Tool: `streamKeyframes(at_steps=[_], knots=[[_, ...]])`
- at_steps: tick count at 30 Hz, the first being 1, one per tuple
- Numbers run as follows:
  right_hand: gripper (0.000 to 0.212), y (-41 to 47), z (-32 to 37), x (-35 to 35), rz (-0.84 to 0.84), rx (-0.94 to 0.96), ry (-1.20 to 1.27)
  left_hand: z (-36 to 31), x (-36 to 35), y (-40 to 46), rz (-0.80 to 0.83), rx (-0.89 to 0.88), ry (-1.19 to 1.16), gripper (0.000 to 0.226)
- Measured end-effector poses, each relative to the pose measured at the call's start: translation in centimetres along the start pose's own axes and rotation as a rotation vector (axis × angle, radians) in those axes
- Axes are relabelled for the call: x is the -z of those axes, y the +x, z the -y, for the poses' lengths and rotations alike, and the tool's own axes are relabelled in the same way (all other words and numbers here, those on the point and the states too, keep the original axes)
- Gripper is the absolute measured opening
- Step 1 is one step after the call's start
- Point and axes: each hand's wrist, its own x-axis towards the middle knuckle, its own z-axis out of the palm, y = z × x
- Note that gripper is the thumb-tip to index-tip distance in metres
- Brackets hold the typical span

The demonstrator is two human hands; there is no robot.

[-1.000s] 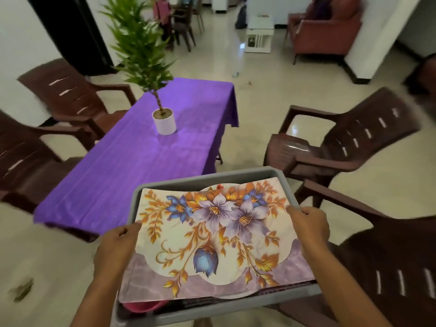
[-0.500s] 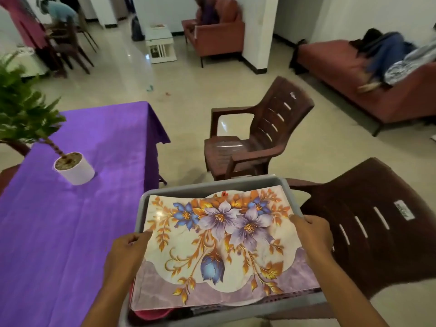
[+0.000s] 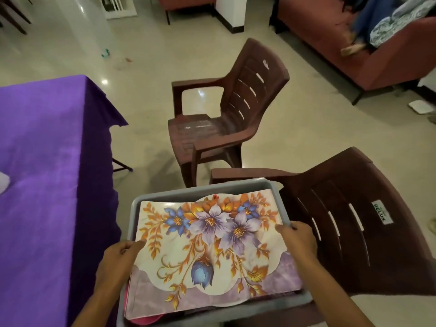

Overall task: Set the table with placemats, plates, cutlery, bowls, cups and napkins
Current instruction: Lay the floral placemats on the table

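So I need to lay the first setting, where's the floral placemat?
Bottom centre of the head view: the floral placemat lies atop the grey tub, between both hands.

Room, as seen from where I stand. Floor [image 3: 146, 95]: pale glossy tiles, ceiling light reflected in spots. Table [image 3: 47, 185] to my left, draped in a purple cloth that hangs over its edge. Two dark brown plastic armchairs: far chair [image 3: 226, 119] stands apart from the table, seat bare; near chair [image 3: 354, 220] just below me to my right, slotted back, label on it. Reddish-brown sofa [image 3: 354, 55] along the upper right. White pillar [image 3: 231, 10] with dark skirting behind.
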Motion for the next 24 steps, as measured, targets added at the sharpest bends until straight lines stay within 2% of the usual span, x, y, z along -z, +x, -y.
streamKeyframes(at_steps=[3, 6, 11, 14, 16, 24], knots=[[0.017, 3.6, -0.9, -0.6, 0.023, -0.042, -0.045, 0.3, -2.9, 2.5, 0.029, 0.023, 0.008, 0.027], [0.016, 7.3, -2.1, -1.4, 0.040, -0.072, -0.107, 0.7, -6.3, 5.3, 0.057, 0.052, -0.006, 0.018], [0.031, 13.1, -4.8, -3.5, 0.071, -0.130, -0.198, 1.9, -11.5, 9.3, 0.100, 0.128, -0.039, 0.013], [0.027, 16.1, -6.9, -4.7, 0.085, -0.156, -0.252, 2.8, -14.1, 11.0, 0.124, 0.153, -0.020, 0.010], [0.025, 17.8, -8.3, -5.6, 0.088, -0.185, -0.275, 3.4, -15.3, 12.1, 0.117, 0.158, 0.008, 0.010], [0.041, 21.3, -12.3, -7.5, 0.142, -0.276, -0.351, 6.4, -18.6, 15.4, 0.144, 0.167, 0.045, 0.010]])
